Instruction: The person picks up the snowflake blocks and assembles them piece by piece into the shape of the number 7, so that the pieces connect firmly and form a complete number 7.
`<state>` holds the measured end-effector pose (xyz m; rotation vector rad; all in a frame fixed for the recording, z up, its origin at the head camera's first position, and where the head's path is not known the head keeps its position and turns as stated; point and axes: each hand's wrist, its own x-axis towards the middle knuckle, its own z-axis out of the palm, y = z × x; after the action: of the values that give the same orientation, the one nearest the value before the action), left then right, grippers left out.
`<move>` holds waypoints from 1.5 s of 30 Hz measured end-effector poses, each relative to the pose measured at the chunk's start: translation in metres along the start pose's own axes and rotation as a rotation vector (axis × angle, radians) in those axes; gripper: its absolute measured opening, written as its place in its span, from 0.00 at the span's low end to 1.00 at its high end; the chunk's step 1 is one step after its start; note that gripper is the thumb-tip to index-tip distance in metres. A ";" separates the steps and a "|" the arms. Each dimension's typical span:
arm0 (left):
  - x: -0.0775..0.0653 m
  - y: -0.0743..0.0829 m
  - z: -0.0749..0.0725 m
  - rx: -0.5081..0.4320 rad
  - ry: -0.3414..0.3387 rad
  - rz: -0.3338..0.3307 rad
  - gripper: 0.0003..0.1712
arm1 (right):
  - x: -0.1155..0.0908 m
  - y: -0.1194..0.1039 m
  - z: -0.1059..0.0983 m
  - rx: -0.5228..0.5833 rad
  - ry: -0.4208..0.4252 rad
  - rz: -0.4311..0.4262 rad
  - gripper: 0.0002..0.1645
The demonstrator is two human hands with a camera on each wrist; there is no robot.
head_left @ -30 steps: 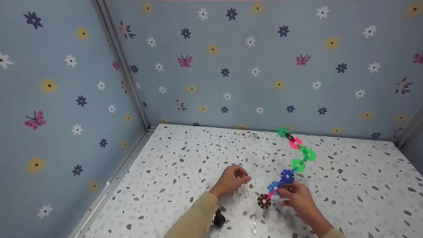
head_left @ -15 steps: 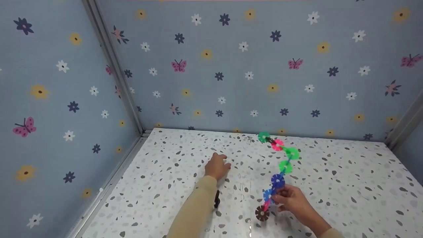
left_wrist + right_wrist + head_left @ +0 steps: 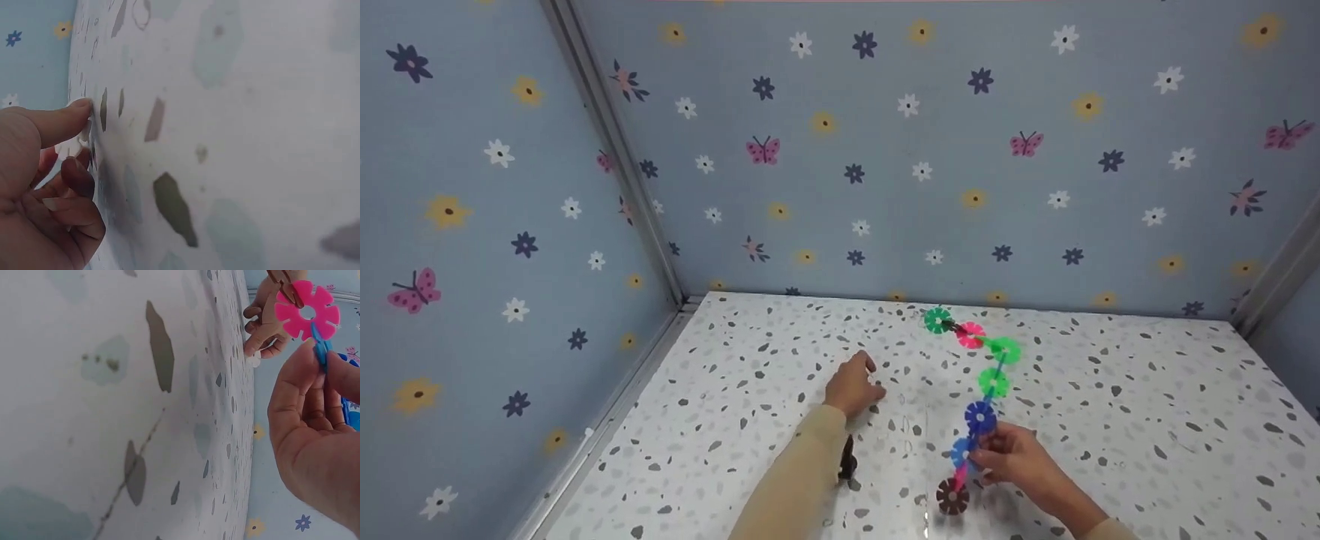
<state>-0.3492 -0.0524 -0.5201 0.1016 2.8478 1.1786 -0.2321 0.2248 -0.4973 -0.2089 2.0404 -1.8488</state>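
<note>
My right hand (image 3: 1020, 461) pinches the light blue disc (image 3: 320, 349) of a chain of slotted plastic snowflake discs. A pink disc (image 3: 306, 310) and a brown disc (image 3: 952, 496) form the chain's near end. Beyond my fingers run a dark blue disc (image 3: 980, 417), bright green discs (image 3: 994, 383), another pink disc (image 3: 971, 335) and a darker green disc (image 3: 937, 320). My left hand (image 3: 853, 386) is low at the tabletop, left of the chain. A small white piece (image 3: 70, 145) shows between its thumb and fingers, seemingly pinched; its outline is mostly hidden.
A small black object (image 3: 847, 459) lies beside the left forearm, partly covered by the sleeve. The white speckled table (image 3: 1147, 420) ends at a flowered blue back wall (image 3: 885, 150). A similar panel (image 3: 472, 300) stands along the left side.
The left hand has reached left and forward to the tabletop, its fingers now nearer each other. Still in the right hand, the chain has swung leftward at its far end and come closer.
</note>
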 end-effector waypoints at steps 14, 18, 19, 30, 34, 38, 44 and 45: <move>-0.072 0.008 0.016 -0.450 -0.135 0.188 0.09 | 0.004 -0.008 -0.003 0.096 0.059 0.013 0.09; -0.093 0.014 0.021 -0.533 -0.156 0.222 0.09 | 0.005 -0.013 -0.002 0.091 0.138 0.020 0.09; -0.097 0.014 0.022 -0.540 -0.148 0.234 0.09 | 0.005 -0.014 -0.002 0.093 0.157 0.018 0.09; -0.125 0.021 0.024 -0.450 -0.002 0.467 0.09 | 0.009 -0.015 0.005 0.161 0.365 0.055 0.15; -0.126 0.022 0.023 -0.401 0.033 0.558 0.09 | 0.009 -0.014 0.006 0.208 0.387 0.035 0.15; -0.126 0.022 0.022 -0.361 0.067 0.606 0.10 | 0.009 -0.014 0.009 0.224 0.389 0.022 0.13; -0.128 0.028 0.024 -0.259 0.132 0.671 0.11 | 0.009 -0.014 0.013 0.252 0.396 0.040 0.12; -0.130 0.029 0.025 -0.245 0.144 0.679 0.11 | 0.009 -0.014 0.014 0.260 0.397 0.036 0.12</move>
<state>-0.2171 -0.0253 -0.5137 1.0769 2.8320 1.6807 -0.2370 0.2067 -0.4859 0.2856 1.9925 -2.2479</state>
